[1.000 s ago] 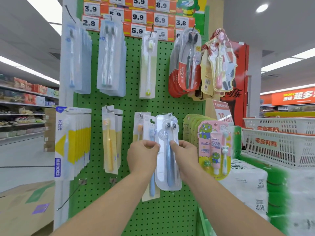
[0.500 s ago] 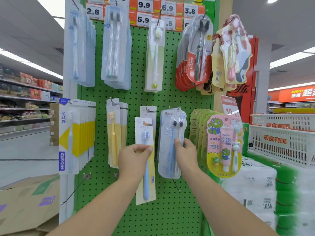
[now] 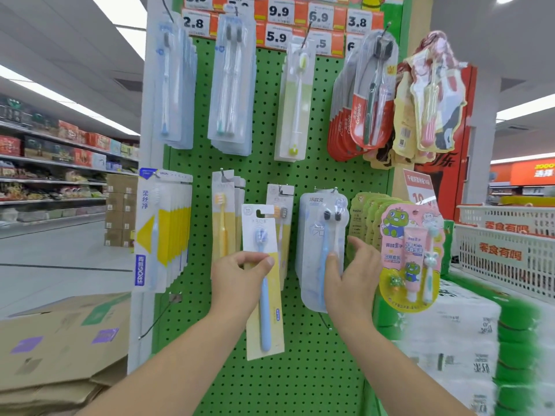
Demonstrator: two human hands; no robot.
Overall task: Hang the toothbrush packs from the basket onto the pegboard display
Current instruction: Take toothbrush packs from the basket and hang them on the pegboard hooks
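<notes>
Item 1, blue toothbrush pack (image 3: 264,280): yellow-and-white card, slotted hang tab at 12 o'clock, tilting slightly off vertical, hanging free in front of the green pegboard (image 3: 264,115). Not yet sitting on any hook.

Item 2, left hand (image 3: 237,277): pinching the card at mid-height, thumb across the front, fingers curling behind.

Item 3, right hand (image 3: 351,280): fingers fairly straight, thumb pressing the face of the clear twin-brush pack (image 3: 322,250), which is already hanging from its own hook. Appearing to steady it rather than grip it.

Item 4, target hook (image 3: 280,190): at 12 o'clock from the held pack's tab, already carrying matching card packs (image 3: 280,202). Hook tip partly hiding behind those cards.

Item 5, basket: not visible from this view.

Risks, judging from the present layout:
- Missing the hook tip with the slot, since the tab is sitting below and slightly toward 9 o'clock of the hook and the tip is hard to see.
- Card bending or twisting under a mid-height pinch, letting the tab flop away from the hook.
- Knocking the packs already hanging there off the hook while pushing the new one on.
- Brushing the yellow-brush packs (image 3: 223,217) at 9 o'clock while lifting.
- Clear pack swinging into the lift path at 3 o'clock if the right hand is releasing too soon.
</notes>
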